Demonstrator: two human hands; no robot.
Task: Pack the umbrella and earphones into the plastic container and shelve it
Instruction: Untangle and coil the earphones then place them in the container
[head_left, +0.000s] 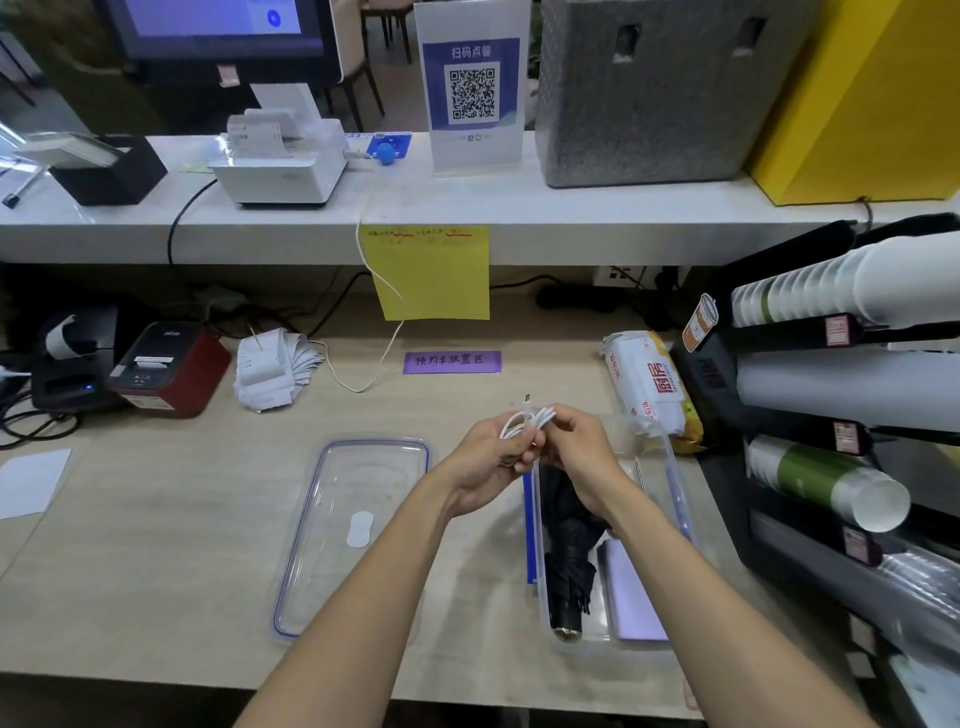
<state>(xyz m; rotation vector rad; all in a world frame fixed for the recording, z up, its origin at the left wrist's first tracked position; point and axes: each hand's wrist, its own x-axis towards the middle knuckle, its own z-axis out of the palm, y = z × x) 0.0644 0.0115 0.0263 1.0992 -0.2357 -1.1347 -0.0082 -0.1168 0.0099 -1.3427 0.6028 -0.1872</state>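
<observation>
We see the left hand (491, 452) and right hand (574, 447) pressed close together, both pinching the coiled white earphones (527, 420) above the far end of the plastic container (670, 467). Inside the container lies the folded black umbrella (566, 545). Left of the container, the clear lid (353, 530) rests flat on the counter (156, 545).

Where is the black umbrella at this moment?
In the head view, the folded black umbrella lies inside the clear plastic container on the right side of the counter, below both hands, with the container's lid to its left.
</observation>
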